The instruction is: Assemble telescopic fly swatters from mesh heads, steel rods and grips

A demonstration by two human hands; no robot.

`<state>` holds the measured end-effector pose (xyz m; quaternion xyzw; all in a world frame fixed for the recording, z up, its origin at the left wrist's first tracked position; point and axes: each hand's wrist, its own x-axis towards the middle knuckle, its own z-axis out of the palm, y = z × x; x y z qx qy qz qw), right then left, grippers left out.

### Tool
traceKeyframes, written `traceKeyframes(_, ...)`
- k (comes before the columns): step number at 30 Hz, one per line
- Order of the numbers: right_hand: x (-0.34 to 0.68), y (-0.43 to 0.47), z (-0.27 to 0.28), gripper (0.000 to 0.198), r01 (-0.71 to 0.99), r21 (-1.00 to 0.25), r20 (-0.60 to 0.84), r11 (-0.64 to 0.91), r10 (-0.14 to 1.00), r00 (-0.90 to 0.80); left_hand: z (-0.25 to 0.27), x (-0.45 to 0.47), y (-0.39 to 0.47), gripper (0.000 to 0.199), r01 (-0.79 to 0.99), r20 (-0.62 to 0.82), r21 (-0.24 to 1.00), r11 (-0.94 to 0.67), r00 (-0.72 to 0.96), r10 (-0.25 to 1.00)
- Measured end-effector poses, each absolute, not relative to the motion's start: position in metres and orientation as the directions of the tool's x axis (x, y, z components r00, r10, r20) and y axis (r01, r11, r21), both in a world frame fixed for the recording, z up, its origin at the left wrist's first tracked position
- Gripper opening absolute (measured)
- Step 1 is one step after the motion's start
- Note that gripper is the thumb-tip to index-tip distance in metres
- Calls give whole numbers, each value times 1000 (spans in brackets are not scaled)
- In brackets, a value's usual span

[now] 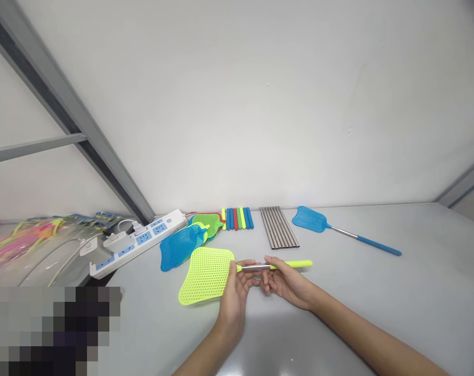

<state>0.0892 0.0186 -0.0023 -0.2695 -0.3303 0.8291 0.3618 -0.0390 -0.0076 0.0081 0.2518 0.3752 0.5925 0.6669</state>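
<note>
A yellow fly swatter (207, 275) is held level above the table, its mesh head to the left and its yellow grip to the right. My left hand (237, 286) closes on it where the head meets the short metal rod, thumb on top. My right hand (286, 282) grips it where the rod enters the yellow handle. Behind them lies a row of metal rods (279, 227). A blue swatter (310, 219) with rod and blue handle rests at the right.
Blue swatter heads (177, 248) and a green swatter head (210, 224) lie in an overlapping pile. Several coloured handle grips (235, 219) are lined up near the wall. A white power strip (142, 239) with plugged-in chargers sits at the left, near plastic-wrapped items (29, 243).
</note>
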Motion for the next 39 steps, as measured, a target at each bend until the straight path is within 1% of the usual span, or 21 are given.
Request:
traceKeyframes(5,89,19,-1,46,-412,-738,-231,-535,774,-590,7,-39,-7,35,-595,-194,784,175,33,980)
traceKeyframes(12,90,19,-3,46,-416,-735,-226,-536,772,-595,6,-39,-7,36,-589,-165,793,156,38,986)
traceKeyframes(17,91,20,-3,46,-425,-724,-224,-544,767,-601,8,-39,-8,35,-569,-170,806,164,43,985)
traceKeyframes(19,91,19,-3,47,-432,-721,-217,-541,769,-601,8,-39,-8,32,-554,-165,820,145,14,986)
traceKeyframes(21,90,19,-4,47,-445,-729,-191,-520,779,-597,8,-40,-7,26,-546,-163,831,106,-56,985)
traceKeyframes(24,89,18,-5,40,-469,-749,-133,-468,799,-586,11,-42,-4,20,-554,-158,830,58,-133,978)
traceKeyframes(26,89,18,-5,35,-496,-748,-113,-442,820,-561,14,-45,-2,20,-566,-148,823,40,-146,978)
traceKeyframes(28,89,19,-5,33,-550,-736,-96,-396,864,-494,18,-48,0,21,-576,-132,817,22,-150,980)
traceKeyframes(31,89,22,-7,36,-642,-708,-75,-292,936,-343,22,-54,4,24,-588,-104,809,-12,-164,981)
traceKeyframes(33,89,24,-8,37,-676,-691,-83,-256,957,-278,22,-56,5,25,-592,-90,805,-42,-191,977)
traceKeyframes(39,90,26,-10,39,-689,-676,-101,-261,959,-265,22,-57,5,26,-592,-78,804,-65,-214,974)
